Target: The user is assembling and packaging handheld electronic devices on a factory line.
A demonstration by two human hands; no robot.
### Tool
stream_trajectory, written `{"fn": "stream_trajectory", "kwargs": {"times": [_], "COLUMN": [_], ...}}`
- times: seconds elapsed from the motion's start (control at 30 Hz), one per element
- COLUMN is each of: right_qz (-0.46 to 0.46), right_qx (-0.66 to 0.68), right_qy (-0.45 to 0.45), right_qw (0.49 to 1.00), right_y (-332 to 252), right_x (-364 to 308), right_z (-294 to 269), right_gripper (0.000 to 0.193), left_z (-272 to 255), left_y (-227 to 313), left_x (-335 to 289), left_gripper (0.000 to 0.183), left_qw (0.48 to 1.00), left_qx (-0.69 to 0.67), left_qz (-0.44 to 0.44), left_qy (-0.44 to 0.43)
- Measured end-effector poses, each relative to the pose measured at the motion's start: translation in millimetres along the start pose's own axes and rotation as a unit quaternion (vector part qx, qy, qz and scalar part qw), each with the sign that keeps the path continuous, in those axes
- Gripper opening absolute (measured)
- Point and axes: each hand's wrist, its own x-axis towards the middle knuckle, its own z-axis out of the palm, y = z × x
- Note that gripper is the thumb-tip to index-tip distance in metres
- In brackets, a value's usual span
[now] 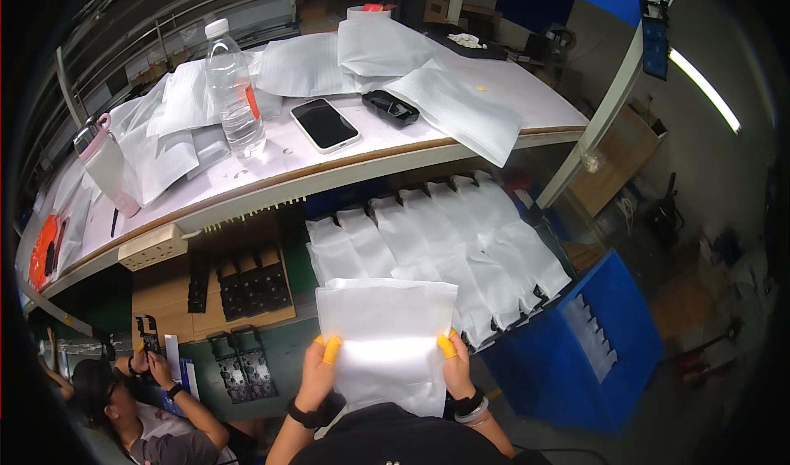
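Note:
A white translucent foam pouch (387,321) is stretched flat in front of me, held by its two side edges. My left hand (316,370) grips the left edge, with a yellow finger cot on the thumb. On the opposite edge my right hand (455,366) is closed the same way, its thumb also in yellow. Whether anything lies inside the pouch I cannot tell. Just beyond it, rows of black parts in white foam sleeves (428,234) lie side by side on the lower surface.
On the raised shelf stand a water bottle (234,95), a white phone (326,125), a black part (390,108) and loose foam sheets (300,63). A blue bin (568,366) is at right. A co-worker (148,416) sits lower left, near black parts (253,288) on cardboard.

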Motion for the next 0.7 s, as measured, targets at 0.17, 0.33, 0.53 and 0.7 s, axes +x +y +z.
{"fn": "stream_trajectory", "kwargs": {"times": [0.17, 0.33, 0.53, 0.7], "right_qz": [0.065, 0.086, 0.057, 0.027], "right_qx": [0.066, 0.105, 0.008, -0.140], "right_qy": [-0.061, 0.111, 0.215, 0.231], "right_qw": [0.994, 0.985, 0.975, 0.962], "right_y": [15.4, 26.6, 8.9, 24.1], "right_x": [5.0, 12.8, -1.5, -11.0], "right_z": [-9.0, -51.8, -99.0, -107.4], "right_gripper": [0.033, 0.042, 0.068, 0.085], "left_z": [12.4, 17.9, 25.6, 59.5], "left_y": [5.0, 10.5, -44.2, -45.6], "left_x": [12.9, 25.2, 35.8, 41.6], "left_gripper": [0.023, 0.022, 0.040, 0.047], "left_qw": [0.999, 0.987, 0.930, 0.769], "left_qx": [-0.012, -0.108, 0.340, 0.557], "left_qz": [0.008, -0.116, -0.013, 0.248], "left_qy": [0.032, -0.014, -0.138, -0.190]}}
